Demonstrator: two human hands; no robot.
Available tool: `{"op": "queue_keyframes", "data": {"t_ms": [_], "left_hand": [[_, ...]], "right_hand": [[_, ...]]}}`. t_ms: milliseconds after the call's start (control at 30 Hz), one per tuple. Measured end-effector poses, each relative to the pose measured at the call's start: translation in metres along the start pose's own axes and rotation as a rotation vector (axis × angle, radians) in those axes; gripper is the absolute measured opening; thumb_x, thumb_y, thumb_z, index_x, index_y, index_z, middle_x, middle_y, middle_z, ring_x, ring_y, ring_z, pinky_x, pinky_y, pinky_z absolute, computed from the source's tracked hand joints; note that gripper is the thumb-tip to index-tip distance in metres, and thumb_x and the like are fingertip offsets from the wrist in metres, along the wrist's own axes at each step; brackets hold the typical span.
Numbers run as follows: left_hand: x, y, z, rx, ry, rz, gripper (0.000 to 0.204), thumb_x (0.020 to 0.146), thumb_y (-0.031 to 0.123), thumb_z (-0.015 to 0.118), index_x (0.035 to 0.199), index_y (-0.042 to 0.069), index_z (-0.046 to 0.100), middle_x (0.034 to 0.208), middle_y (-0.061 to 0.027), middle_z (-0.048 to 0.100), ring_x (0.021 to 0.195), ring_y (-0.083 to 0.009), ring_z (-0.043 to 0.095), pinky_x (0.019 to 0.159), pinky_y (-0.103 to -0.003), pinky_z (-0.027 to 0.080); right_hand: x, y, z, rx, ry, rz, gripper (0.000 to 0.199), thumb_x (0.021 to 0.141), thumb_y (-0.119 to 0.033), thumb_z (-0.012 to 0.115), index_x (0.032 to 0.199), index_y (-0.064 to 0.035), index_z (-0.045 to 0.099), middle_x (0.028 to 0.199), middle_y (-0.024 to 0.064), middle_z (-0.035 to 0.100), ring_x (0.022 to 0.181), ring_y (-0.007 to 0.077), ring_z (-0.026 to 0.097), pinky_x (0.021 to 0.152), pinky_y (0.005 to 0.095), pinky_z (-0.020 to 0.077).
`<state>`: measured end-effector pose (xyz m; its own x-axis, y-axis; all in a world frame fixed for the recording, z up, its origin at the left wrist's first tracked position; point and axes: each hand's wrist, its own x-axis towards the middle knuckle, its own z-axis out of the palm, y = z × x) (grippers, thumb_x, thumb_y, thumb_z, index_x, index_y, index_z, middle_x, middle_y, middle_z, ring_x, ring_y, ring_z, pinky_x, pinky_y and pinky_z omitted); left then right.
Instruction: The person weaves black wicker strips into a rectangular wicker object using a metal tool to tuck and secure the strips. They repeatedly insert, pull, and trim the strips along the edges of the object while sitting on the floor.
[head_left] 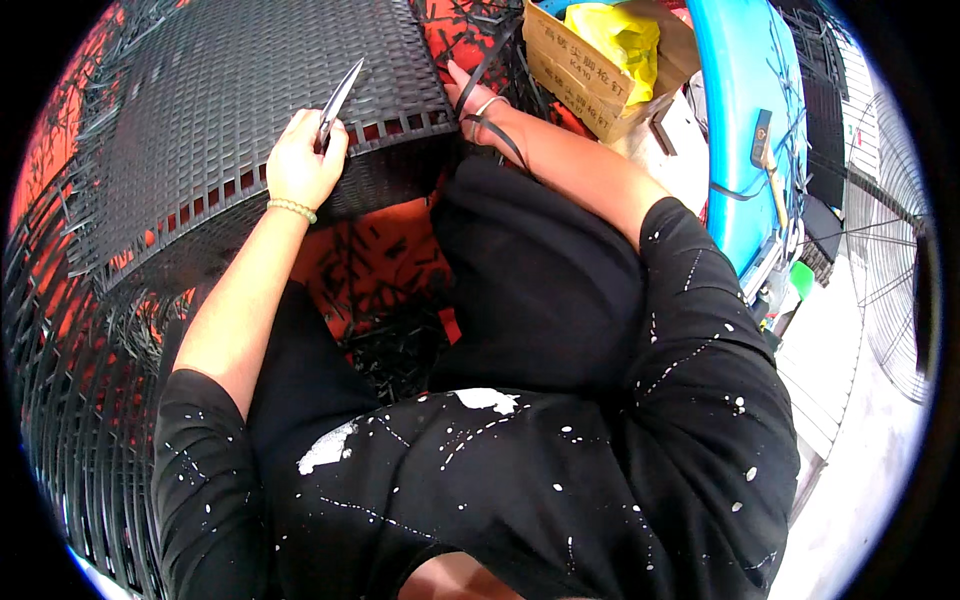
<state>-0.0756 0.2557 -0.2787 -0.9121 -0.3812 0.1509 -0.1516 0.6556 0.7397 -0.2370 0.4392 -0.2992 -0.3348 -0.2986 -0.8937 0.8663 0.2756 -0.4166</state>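
The left hand is gripping a metal blade tool, closed around its handle, and its tip is lying on the black woven panel just above the panel's near edge. The right hand is grasping a black strip (fingers partly hidden) beside the panel's right edge. A cardboard box is standing near, to its right.

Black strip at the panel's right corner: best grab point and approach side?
Probably grip the black strip on its free run just above the right hand, coming from the right, off the woven panel. There it stands clear of the weave and looks flat and narrow, so pinch across its flat faces. The left hand with the metal tool occupies the panel's near edge.
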Motion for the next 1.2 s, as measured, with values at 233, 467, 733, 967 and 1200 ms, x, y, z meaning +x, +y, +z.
{"op": "queue_keyframes", "data": {"t_ms": [233, 467, 733, 967, 1200], "left_hand": [[0.001, 0.002, -0.001, 0.008, -0.015, 0.008, 0.021, 0.086, 0.022, 0.058, 0.08, 0.002, 0.056, 0.072, -0.0109, 0.051, 0.061, -0.0275, 0.053, 0.057, -0.035, 0.042], [0.002, 0.003, 0.0, 0.017, -0.016, 0.004, 0.02, 0.086, 0.021, 0.058, 0.079, 0.002, 0.056, 0.073, -0.0107, 0.052, 0.062, -0.0284, 0.054, 0.058, -0.035, 0.043], [0.001, 0.0, 0.002, 0.028, 0.01, 0.022, 0.02, 0.081, 0.022, 0.059, 0.074, 0.005, 0.054, 0.071, -0.0099, 0.052, 0.063, -0.0306, 0.056, 0.057, -0.039, 0.045], [0.001, 0.001, 0.002, 0.011, 0.011, 0.016, 0.02, 0.081, 0.022, 0.059, 0.073, 0.005, 0.053, 0.071, -0.0099, 0.051, 0.061, -0.0307, 0.055, 0.056, -0.039, 0.044], [0.001, 0.001, 0.002, 0.028, 0.02, 0.015, 0.02, 0.081, 0.021, 0.06, 0.073, 0.005, 0.052, 0.07, -0.0094, 0.05, 0.06, -0.0296, 0.054, 0.055, -0.038, 0.044]], "right_hand": [[-0.01, -0.004, 0.006, -0.022, -0.162, 0.059, 0.079, 0.088, -0.071, 0.021, 0.125, -0.0111, 0.056, 0.129, 0.0077, 0.055, 0.115, 0.0242, 0.052, 0.092, 0.0401, 0.0411], [0.061, 0.024, -0.04, -0.099, 0.111, -0.019, 0.083, 0.082, -0.074, 0.032, 0.116, -0.0034, 0.061, 0.115, 0.0119, 0.063, 0.105, 0.0247, 0.057, 0.089, 0.0396, 0.0431], [0.007, 0.001, -0.075, -1.067, -0.091, -0.433, 0.026, 0.081, -0.021, 0.069, 0.1, -0.0029, 0.069, 0.1, 0.0086, 0.069, 0.094, 0.0161, 0.063, 0.086, 0.0275, 0.0474], [0.025, -0.002, -0.087, -1.277, 0.093, -0.771, 0.023, 0.08, -0.02, 0.068, 0.096, -0.0039, 0.066, 0.078, 0.0032, 0.067, 0.068, 0.0127, 0.058, 0.067, 0.029, 0.0479], [0.012, -0.006, -0.074, -0.737, -0.316, -0.094, 0.02, 0.086, -0.022, 0.064, 0.093, -0.0034, 0.066, 0.082, 0.0089, 0.068, 0.072, 0.0188, 0.067, 0.063, 0.0298, 0.0526]]}}
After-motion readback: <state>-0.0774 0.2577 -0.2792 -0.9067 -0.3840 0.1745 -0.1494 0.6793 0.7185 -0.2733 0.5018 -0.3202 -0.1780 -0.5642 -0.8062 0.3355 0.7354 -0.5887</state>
